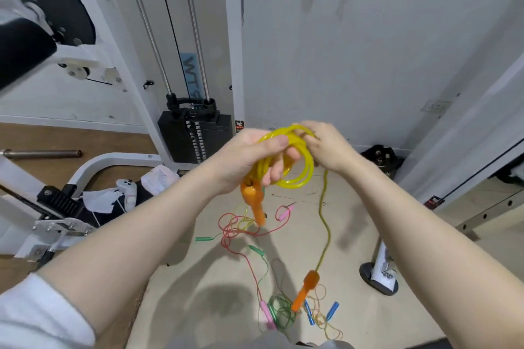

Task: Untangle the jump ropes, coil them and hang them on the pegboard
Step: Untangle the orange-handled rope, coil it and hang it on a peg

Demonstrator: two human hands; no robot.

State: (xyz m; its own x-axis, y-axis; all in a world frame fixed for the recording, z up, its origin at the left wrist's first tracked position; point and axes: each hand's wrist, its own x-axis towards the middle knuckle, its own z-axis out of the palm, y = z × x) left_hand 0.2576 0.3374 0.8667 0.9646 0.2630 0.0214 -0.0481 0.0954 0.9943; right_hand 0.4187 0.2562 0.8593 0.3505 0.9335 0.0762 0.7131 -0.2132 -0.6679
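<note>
Rope-strewn beige floor [354, 235], white wall [354, 51]

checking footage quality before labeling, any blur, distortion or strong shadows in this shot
Head view: wide-angle bending bows the wall edges and the forearms near the frame's borders; the dangling orange handle and the one below the left hand look slightly motion-blurred; the yellow rope coil is fairly sharp; soft shadows of the arms fall on the floor; lighting even, no harsh glare.

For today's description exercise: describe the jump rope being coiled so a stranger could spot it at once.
Find the two hands raised mid-frame, before the white wall. Between them sits the yellow rope, wound into loops. Unlike the thinner ropes tangled on the floor, it has orange handles.
</note>
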